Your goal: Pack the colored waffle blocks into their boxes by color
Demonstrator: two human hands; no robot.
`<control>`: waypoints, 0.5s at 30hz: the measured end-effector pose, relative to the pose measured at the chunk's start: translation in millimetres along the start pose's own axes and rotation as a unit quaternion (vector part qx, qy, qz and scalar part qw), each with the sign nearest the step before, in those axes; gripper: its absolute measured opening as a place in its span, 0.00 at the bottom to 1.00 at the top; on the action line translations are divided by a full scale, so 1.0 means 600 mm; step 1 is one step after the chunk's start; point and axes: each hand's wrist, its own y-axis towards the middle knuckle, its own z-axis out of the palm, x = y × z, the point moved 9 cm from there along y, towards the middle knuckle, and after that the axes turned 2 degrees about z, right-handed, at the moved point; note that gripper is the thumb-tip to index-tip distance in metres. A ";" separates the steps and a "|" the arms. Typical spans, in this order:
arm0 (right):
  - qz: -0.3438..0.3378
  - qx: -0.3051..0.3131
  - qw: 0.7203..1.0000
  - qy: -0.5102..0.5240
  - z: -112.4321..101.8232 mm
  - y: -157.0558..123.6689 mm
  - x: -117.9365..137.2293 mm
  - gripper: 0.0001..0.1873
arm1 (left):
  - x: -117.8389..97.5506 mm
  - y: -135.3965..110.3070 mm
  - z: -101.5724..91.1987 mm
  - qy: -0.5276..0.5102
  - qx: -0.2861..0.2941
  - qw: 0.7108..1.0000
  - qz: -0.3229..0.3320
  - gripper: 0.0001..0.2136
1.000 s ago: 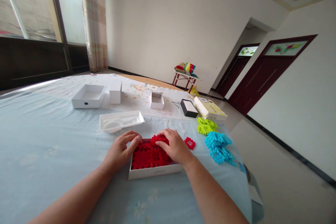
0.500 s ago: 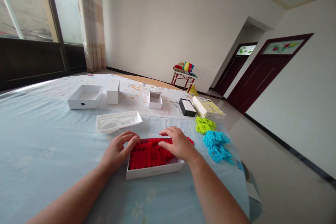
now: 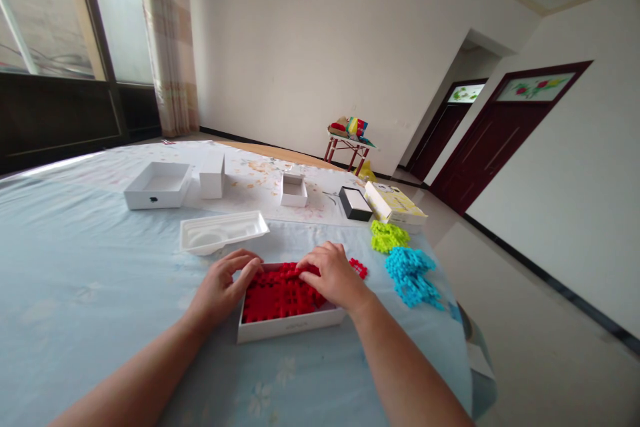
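A shallow white box (image 3: 280, 328) on the light blue cloth holds a layer of red interlocking pieces (image 3: 275, 295). My left hand (image 3: 223, 283) rests on the box's left rim, fingers curled with the tips on the red pieces. My right hand (image 3: 333, 275) lies palm down over the right side of the pieces, fingers bent and pressing on them. One loose red piece (image 3: 358, 268) lies just right of the box. Beside it sit a pile of green pieces (image 3: 389, 237) and a pile of cyan pieces (image 3: 413, 276).
A white plastic tray (image 3: 223, 231) lies behind the box. Farther back are an open white box (image 3: 157, 185), a white lid (image 3: 213, 175), a small white box (image 3: 293, 189), a black box (image 3: 355, 203) and a yellow carton (image 3: 395, 203). The table's edge runs close on the right.
My right hand set the red piece it held down into the box and now presses flat on the layer. My left hand stays on the box's left rim.
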 end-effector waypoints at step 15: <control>0.022 -0.022 0.999 -0.008 -0.004 0.002 -0.013 0.05 | 0.001 0.000 0.003 -0.002 0.011 1.000 -0.005 0.16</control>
